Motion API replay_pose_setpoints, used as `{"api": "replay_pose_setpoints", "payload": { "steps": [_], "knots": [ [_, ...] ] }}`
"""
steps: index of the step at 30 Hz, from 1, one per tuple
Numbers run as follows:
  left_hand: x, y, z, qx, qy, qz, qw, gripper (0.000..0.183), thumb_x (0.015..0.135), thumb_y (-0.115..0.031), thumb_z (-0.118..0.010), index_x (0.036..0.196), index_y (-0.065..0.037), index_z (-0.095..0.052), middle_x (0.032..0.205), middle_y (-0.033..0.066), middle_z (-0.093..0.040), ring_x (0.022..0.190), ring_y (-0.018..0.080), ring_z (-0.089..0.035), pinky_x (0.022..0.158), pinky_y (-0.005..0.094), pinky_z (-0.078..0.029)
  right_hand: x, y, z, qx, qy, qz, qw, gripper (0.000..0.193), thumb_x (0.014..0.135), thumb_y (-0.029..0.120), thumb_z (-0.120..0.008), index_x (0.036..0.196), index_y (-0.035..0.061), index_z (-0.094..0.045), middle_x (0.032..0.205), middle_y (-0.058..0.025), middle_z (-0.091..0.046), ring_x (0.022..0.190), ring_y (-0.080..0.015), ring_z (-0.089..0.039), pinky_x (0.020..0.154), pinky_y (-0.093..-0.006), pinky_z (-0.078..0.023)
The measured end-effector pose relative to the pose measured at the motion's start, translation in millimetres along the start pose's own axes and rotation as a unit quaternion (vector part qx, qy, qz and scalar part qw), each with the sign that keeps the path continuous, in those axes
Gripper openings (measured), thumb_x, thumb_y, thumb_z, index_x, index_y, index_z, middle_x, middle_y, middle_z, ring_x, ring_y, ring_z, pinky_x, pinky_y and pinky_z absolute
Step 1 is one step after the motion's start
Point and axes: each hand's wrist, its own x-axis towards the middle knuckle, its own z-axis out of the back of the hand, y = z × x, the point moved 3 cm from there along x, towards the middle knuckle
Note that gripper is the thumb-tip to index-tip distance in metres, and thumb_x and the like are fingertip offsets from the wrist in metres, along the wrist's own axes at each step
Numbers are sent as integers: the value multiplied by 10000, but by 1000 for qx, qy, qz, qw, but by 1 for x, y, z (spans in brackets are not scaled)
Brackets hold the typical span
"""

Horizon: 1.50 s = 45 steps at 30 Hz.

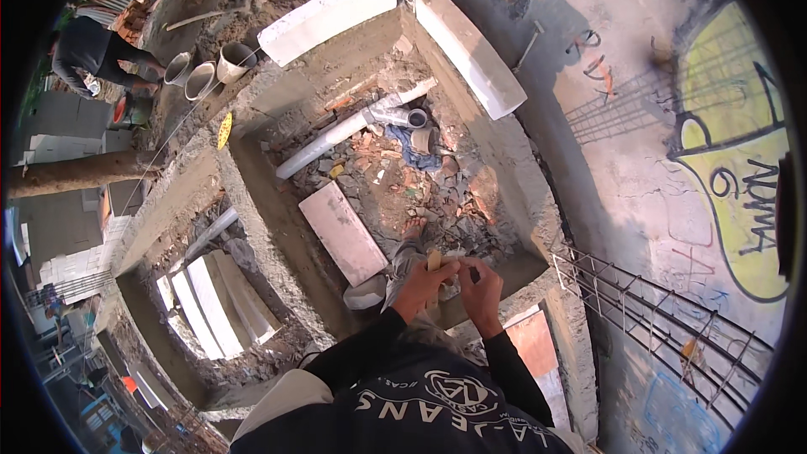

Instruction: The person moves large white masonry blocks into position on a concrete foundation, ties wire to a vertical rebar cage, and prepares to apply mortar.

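Note:
My left hand [424,290] and my right hand [481,296] meet in front of my body at the lower middle, with fingers closed. Out of the left hand sticks a small flat tan piece [434,260] that looks like wood. Something thin and pale shows between the two hands, too small to name. The right fingers are pinched together, and what is in them cannot be made out. Below the hands is my bare foot [414,227] on rubble. A pale block [343,234] lies to the left of my leg.
Rough concrete beams [277,244] frame the pit around me. A grey pipe [328,145] crosses the rubble. White blocks [328,17] rest on the far beams. Rebar [664,311] juts out at right beside a painted wall [639,160]. Another person [101,55] bends near buckets [202,80].

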Motion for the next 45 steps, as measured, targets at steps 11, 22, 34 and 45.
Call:
{"api": "replay_pose_setpoints", "payload": {
  "steps": [11, 22, 34, 45],
  "knots": [
    [-20, -177, -2, 91, -5, -47, 995, 285, 1003, -313, -693, 1010, -30, -729, 811, 3, -683, 669, 81, -607, 571, 259, -459, 68, 103, 1, 58, 43, 1, 997, 225, 964, 187, -696, 1031, -17, -762, 751, -82, -727, 666, -83, -611, 606, -303, -487],
    [8, -199, -25, 303, 30, -91, 948, 299, 1009, -283, -669, 1050, 10, -715, 800, 56, -718, 721, 122, -702, 615, 290, -539, 97, 52, 19, 255, 125, -142, 948, 307, 1024, 278, -668, 1035, -13, -766, 882, -6, -738, 843, -109, -688, 788, -273, -538],
    [113, -212, 71, 640, -6, -126, 758, 503, 901, -444, -710, 1116, 11, -723, 982, 218, -753, 937, 390, -730, 833, 467, -570, 144, -106, 37, -68, 170, -92, 979, 456, 930, 387, -747, 1250, 65, -710, 1117, -173, -756, 1008, -275, -734, 896, -389, -569],
    [122, -248, 167, 755, 76, -42, 650, 437, 877, -480, -754, 977, -55, -743, 965, 222, -733, 953, 440, -705, 826, 531, -553, 167, -88, -20, -86, 268, -222, 933, 422, 900, 456, -704, 1112, 96, -768, 1075, -178, -760, 996, -391, -728, 894, -476, -563]
  ]
}}
